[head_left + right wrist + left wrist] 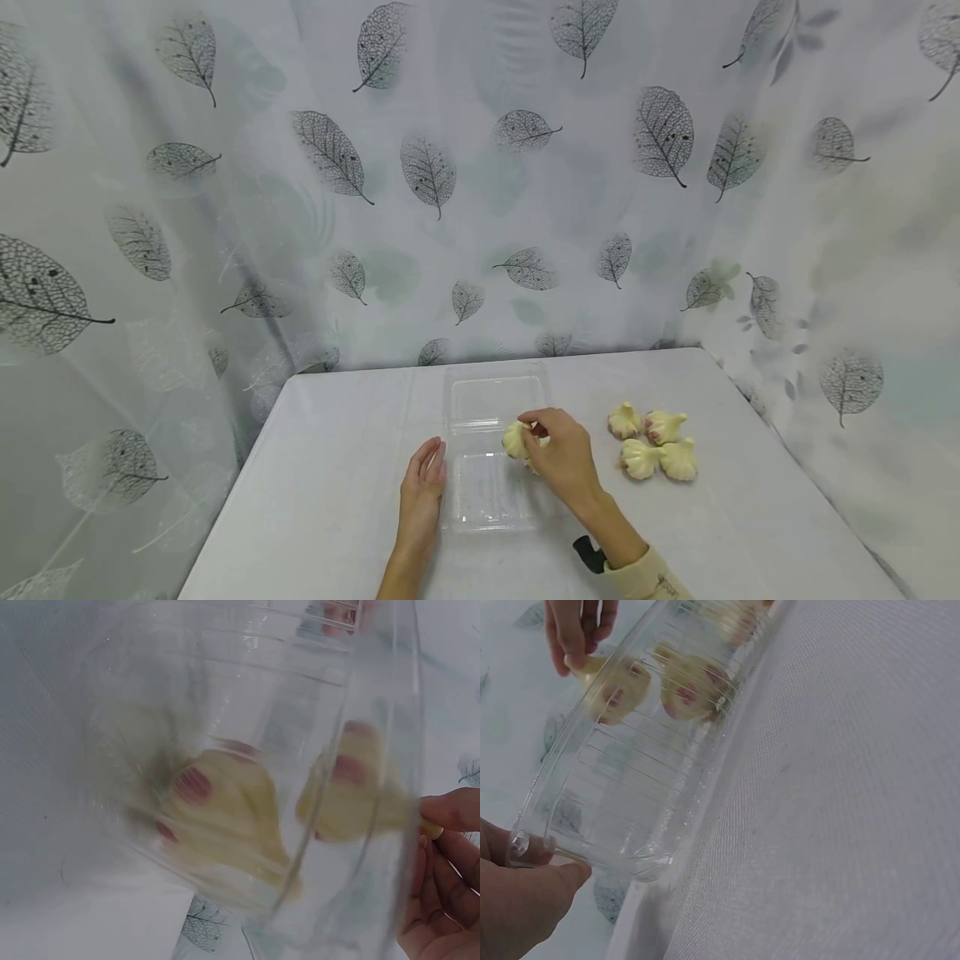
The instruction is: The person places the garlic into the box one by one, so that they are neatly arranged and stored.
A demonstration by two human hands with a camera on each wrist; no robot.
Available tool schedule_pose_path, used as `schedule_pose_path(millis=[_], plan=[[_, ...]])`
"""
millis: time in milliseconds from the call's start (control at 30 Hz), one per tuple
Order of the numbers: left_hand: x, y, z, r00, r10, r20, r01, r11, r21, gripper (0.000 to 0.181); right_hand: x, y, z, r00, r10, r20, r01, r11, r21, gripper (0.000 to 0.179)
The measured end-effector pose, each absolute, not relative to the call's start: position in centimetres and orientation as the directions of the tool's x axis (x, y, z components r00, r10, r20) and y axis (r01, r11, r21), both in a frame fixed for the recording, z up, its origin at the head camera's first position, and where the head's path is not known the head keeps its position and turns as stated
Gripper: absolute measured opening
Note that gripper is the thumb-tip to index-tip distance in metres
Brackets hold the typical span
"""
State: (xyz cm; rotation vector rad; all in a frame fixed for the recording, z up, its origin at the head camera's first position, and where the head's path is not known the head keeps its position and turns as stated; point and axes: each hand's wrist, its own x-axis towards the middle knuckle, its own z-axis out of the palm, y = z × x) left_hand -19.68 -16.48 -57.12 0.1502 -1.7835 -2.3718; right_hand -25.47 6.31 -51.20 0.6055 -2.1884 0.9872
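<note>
A clear plastic clamshell container [480, 527] lies on the table, its lid [495, 390] folded back toward the far side. My left hand [422, 498] is at the container's left side; in the left wrist view thumb and finger pinch its rim. My right hand [561, 458] holds a garlic bulb [514, 442] by its stem over the right part of the base. Another garlic bulb [225, 802] sits inside the container near its right wall, mostly hidden by the right hand in the head view.
Several garlic bulbs [639, 458] lie grouped on the white-covered table [337, 467], to the right of the container. A leaf-patterned curtain [480, 208] hangs behind and along both sides of the table. A black strap piece [588, 554] shows at the right wrist.
</note>
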Motion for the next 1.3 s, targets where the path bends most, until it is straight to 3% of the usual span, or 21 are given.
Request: schedule_pose_path(millis=[533,1300], plan=[[-19.7,-16.8,-57.0,-0.984,-0.175,0.023,0.067,-0.251,0.966,0.054,-25.4,5.8,-52.0,-0.731,-0.172,0.661,-0.611,0.596,-0.521,0.024],[-19.8,-16.6,-56.9,-0.985,-0.171,0.025,0.067,-0.241,0.968,0.054,-25.4,4.9,-52.8,-0.723,-0.219,0.656,-0.637,0.580,-0.508,0.025]])
